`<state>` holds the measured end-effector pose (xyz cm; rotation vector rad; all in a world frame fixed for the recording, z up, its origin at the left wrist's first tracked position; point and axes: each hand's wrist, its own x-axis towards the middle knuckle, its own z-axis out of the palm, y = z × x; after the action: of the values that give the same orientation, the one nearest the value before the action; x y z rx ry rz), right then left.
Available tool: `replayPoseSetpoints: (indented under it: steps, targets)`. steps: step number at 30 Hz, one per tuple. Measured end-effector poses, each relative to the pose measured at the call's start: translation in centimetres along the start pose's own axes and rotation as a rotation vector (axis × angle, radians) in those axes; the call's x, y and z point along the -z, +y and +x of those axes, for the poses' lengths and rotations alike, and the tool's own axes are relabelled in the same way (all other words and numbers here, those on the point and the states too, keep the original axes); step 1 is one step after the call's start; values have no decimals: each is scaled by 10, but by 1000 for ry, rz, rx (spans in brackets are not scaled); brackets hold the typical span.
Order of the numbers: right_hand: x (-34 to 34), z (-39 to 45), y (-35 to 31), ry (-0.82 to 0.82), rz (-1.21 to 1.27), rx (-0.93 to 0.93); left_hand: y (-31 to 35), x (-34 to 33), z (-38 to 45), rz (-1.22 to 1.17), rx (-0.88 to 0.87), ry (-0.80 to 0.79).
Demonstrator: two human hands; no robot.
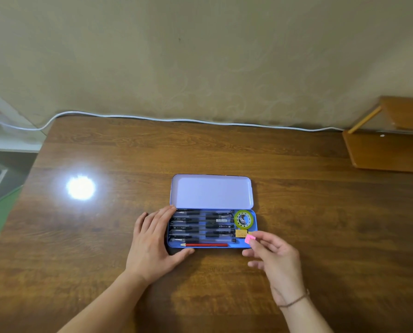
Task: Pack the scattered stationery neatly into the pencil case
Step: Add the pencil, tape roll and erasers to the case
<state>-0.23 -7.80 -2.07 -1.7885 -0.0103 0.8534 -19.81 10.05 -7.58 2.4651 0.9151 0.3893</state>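
Note:
A blue metal pencil case [212, 247] lies open on the wooden table, its pale lid [211, 191] folded back. Inside lie several black pens [200, 224], a red pencil [206, 245] along the near wall, a green tape roll [243, 219] at the right end and a small tan eraser [241, 234] below it. My left hand [152, 241] rests against the case's left end, fingers straight, thumb along the near edge. My right hand [275, 255] pinches a small pink eraser [249, 239] over the case's near right corner.
A white cable [176, 120] runs along the table's far edge by the wall. A wooden shelf piece [390, 145] stands at the far right. A bright light reflection [80, 187] glares on the table to the left.

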Motion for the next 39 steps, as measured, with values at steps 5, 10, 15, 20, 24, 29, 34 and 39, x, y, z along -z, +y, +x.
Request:
replayPoseSetpoints:
  steps: [5,10,15,20,24,29,34,39]
  targets:
    - [-3,1,0,17,3,-84,0,0,-1,0,-1,7]
    - [-4,0,2,49,-56,-54,0,0,-1,5,-1,4]
    - [-8,-2,9,154,-148,83,0,0,-2,6,-1,1]
    - [-17,-3,18,291,-207,165,0,0,-1,12,-3,1]
    - [-25,-7,25,378,-292,266,0,0,-2,15,-6,6]
    - [-23,-10,32,475,-548,263,-1,-1,-2,21,-10,16]
    - [-26,-8,29,380,-674,317,-2,-2,-2,17,-9,5]
    - [-26,-1,17,390,-592,214,-1,2,-3,-77,6,2]
